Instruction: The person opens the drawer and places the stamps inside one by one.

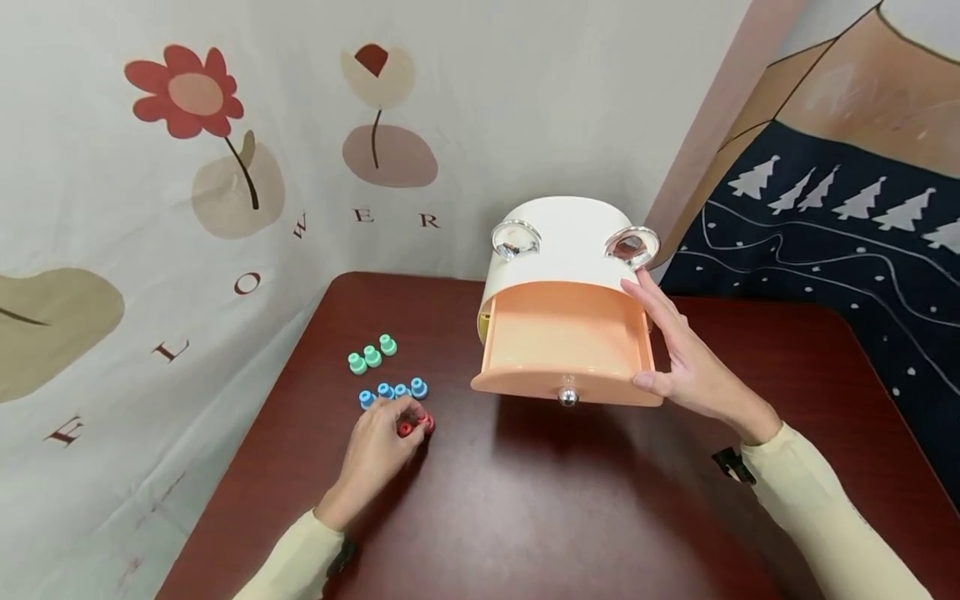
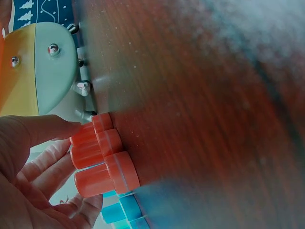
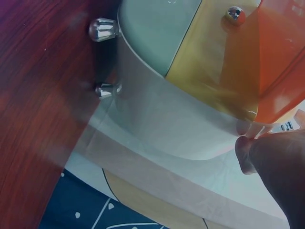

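My left hand (image 1: 375,446) is low over the table, its thumb and fingers pinching the farthest red stepped peg (image 2: 85,133). Two more red pegs (image 2: 95,179) stand beside it in the left wrist view, partly covered by the hand in the head view. Blue pegs (image 1: 418,388) sit just beyond its fingers. On the right stands a white rounded drawer box (image 1: 573,225) with two shiny round eyes, its orange top drawer (image 1: 570,333) pulled out. My right hand (image 1: 693,362) rests along its right side, fingers extended, thumb at the drawer front's corner.
Three mint-green pegs (image 1: 372,357) stand behind the blue ones. Below the orange drawer are a yellow drawer (image 2: 19,76) and a green drawer (image 2: 57,67) with silver knobs, both closed. The box stands on silver feet. Printed cloth (image 1: 465,100) hangs behind the table.
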The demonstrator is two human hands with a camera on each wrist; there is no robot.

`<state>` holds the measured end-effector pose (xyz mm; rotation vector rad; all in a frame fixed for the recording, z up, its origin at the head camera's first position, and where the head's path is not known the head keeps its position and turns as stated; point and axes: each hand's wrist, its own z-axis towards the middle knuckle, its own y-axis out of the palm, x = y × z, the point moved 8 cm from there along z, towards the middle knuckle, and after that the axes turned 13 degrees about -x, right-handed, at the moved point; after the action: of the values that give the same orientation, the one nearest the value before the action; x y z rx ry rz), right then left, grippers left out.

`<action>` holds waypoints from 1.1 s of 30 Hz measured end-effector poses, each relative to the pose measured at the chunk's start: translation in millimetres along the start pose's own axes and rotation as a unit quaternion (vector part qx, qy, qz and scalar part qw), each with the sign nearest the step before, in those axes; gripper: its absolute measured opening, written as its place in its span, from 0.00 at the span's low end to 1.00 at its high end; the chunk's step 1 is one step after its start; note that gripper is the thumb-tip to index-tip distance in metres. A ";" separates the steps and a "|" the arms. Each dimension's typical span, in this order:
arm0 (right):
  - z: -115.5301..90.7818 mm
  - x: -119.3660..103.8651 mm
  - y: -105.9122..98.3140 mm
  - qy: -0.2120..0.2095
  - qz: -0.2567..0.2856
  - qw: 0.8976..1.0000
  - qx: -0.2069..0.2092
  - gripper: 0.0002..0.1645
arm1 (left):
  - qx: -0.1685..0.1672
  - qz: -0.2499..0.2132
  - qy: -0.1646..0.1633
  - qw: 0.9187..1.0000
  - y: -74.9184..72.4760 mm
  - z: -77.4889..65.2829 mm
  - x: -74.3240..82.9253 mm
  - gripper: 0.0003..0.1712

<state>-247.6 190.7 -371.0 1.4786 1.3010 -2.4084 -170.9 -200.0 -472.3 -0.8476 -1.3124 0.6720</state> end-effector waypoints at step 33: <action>0.8 -1.6 -0.6 -0.020 0.000 1.000 -0.001 0.62 | 0.151 -0.253 0.244 0.924 -92.8 12.3 108.7 0.15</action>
<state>-247.5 190.0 -369.2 1.4238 1.2943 -2.4225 -170.6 -158.7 -334.9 -0.3591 -0.8844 0.2158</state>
